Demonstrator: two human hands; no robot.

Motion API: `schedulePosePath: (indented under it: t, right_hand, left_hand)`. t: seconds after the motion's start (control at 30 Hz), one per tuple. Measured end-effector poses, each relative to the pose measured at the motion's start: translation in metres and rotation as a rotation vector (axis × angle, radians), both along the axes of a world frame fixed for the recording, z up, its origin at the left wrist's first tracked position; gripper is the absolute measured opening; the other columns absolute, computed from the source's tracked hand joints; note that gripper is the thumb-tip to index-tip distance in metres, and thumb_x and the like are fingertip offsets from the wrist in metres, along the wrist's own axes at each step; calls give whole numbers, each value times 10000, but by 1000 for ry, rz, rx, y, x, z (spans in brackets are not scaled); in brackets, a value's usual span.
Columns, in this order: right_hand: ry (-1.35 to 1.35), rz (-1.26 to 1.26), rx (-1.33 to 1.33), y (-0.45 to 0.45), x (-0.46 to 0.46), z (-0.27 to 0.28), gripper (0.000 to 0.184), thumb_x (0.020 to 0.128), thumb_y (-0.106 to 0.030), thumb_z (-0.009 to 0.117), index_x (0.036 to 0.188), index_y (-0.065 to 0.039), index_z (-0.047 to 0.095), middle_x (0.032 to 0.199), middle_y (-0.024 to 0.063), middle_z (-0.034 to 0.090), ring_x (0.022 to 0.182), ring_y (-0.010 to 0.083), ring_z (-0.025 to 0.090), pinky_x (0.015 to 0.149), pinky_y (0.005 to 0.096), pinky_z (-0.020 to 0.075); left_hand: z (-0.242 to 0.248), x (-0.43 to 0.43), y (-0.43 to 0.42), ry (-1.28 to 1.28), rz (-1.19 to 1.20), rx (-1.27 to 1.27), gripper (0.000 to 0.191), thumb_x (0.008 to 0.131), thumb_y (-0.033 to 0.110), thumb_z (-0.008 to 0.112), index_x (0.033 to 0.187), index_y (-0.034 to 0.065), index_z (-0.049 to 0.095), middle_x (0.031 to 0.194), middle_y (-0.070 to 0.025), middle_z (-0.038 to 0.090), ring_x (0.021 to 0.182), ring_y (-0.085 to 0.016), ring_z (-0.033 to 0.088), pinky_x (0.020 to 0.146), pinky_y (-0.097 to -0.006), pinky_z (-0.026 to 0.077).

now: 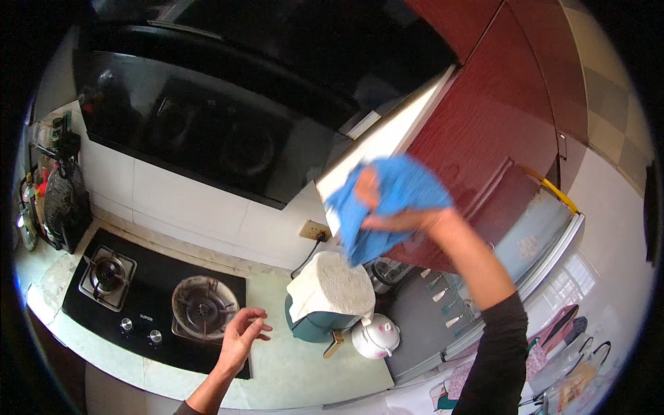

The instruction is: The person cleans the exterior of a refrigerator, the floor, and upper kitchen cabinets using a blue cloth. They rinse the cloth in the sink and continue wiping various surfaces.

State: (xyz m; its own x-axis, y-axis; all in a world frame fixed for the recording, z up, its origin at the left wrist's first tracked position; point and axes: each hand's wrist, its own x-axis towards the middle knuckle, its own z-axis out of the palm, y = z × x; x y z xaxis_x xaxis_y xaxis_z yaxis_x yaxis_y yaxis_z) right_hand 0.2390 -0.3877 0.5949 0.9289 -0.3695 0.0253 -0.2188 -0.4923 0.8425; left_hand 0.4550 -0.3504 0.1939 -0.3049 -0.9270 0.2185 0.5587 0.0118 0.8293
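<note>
A crumpled blue cloth (410,179) is in my right hand (402,219), raised beside the dark red cabinet door (482,104) and the right end of the black range hood (207,150). Motion blurs the cloth and the hand, and folds of cloth cover part of the fingers. It is too blurred to tell whether the cloth touches the cabinet. My left hand (246,329) hangs over the counter by the right burner (203,308) of the black gas hob (150,290). Its fingers are apart and hold nothing.
A green air fryer (314,327) under a cream towel (332,285) stands right of the hob, plugged into a wall socket (314,230). Beside it sits a white lidded pot (374,337). Bottles and a black rack (67,202) fill the left corner. A fridge (544,259) borders the right.
</note>
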Motion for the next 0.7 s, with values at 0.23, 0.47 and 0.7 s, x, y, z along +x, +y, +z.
schedulePosePath:
  t: [0.23,0.47,0.7]
  right_hand:
    - [-102,38,-351,-23,-34,93,452,819,-349,739,1157,-66,642,1204,146,608,1201,340,544,1036,447,436]
    - [-6,3,-245,-19,-33,37,484,822,-509,732,1051,-95,633,1156,146,590,1115,321,545,963,455,430]
    - [33,-190,154,-13,3,-101,429,829,-527,702,868,-103,644,854,98,622,815,281,624,745,397,501]
  left_hand:
    - [85,-24,-26,22,-61,-306,419,1015,273,606,1311,-10,518,1262,-129,586,1104,-236,637,914,-383,538]
    - [114,-34,-58,104,46,-355,453,1020,325,588,1309,-19,524,1250,-133,585,1163,-241,588,995,-409,499]
    - [104,-45,-62,159,67,-311,436,1029,320,562,1300,-20,528,1240,-130,587,1178,-231,579,1017,-404,484]
